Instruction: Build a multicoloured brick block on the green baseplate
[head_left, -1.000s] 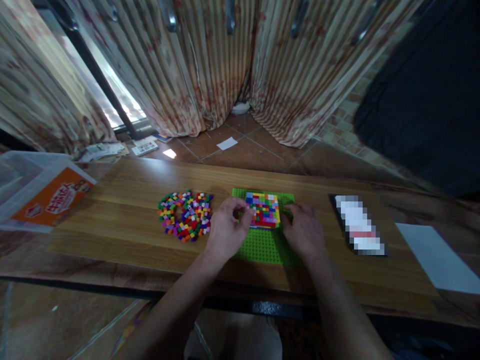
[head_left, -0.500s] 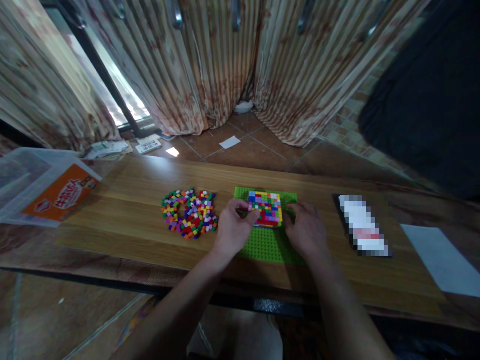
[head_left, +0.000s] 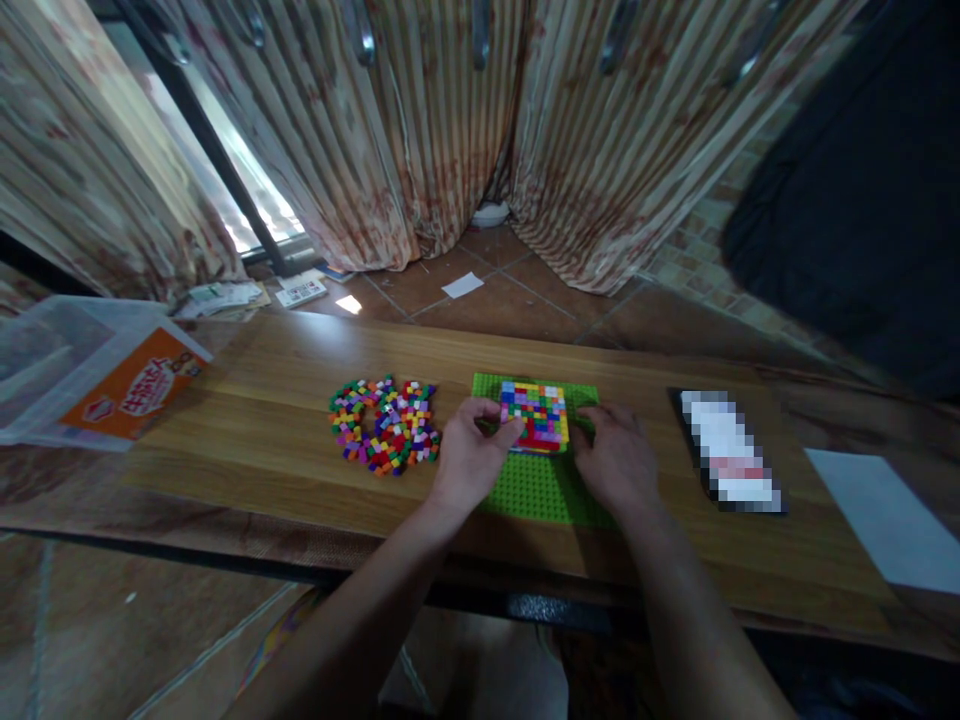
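A square block of multicoloured toy bricks [head_left: 536,415] sits on a green studded baseplate [head_left: 536,490], toward its far side. My left hand [head_left: 472,450] is at the block's left edge, its thumb over the near left corner and the index finger along the side. It grips the block there; its other fingers are mostly hidden. On the right, my right hand [head_left: 616,455] rests over the baseplate beside the block, thumb and index finger apart with nothing seen between them. Left of my hands lies a loose pile of small coloured bricks [head_left: 397,430].
Everything stands on a wooden table [head_left: 262,440]. A clear plastic bin [head_left: 67,370] with an orange label is at the far left. A phone [head_left: 727,450] with a blurred screen and a white paper sheet [head_left: 885,510] lie at right. Curtains [head_left: 360,150] hang behind.
The whole view has shifted slightly, so things appear a little further right. Both hands keep nearly the same pose around the brick block.
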